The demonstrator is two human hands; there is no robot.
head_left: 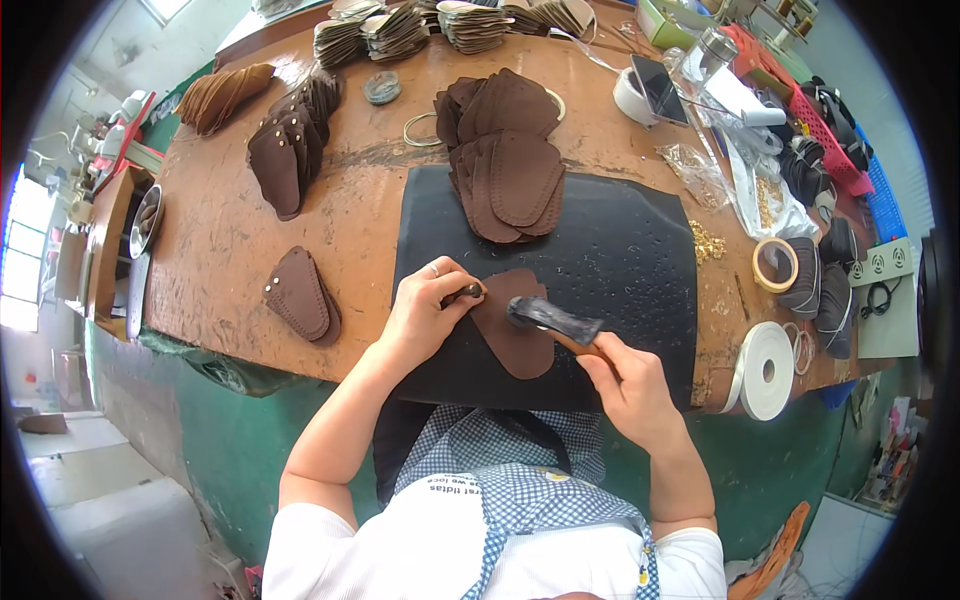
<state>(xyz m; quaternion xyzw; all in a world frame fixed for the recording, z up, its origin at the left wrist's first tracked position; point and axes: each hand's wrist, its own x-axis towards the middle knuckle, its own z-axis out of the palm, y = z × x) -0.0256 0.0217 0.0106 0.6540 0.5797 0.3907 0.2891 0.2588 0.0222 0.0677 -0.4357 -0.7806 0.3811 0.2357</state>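
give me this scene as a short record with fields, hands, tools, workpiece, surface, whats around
left hand: pinches a small dark punch at the edge of the leather piece
right hand: grips the wooden handle of a hammer, its head over the leather
workpiece: brown leather piece, flat
surface: black mat on a worn wooden table
nearby: stack of brown pieces at the mat's far edge, white tape roll to the right

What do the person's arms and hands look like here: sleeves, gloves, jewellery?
Both forearms are bare, with short white sleeves ending above the elbows. No gloves. The left hand wears a thin ring on one finger; the right hand shows no ring or watch. A blue-and-white checked apron covers the white shirt.
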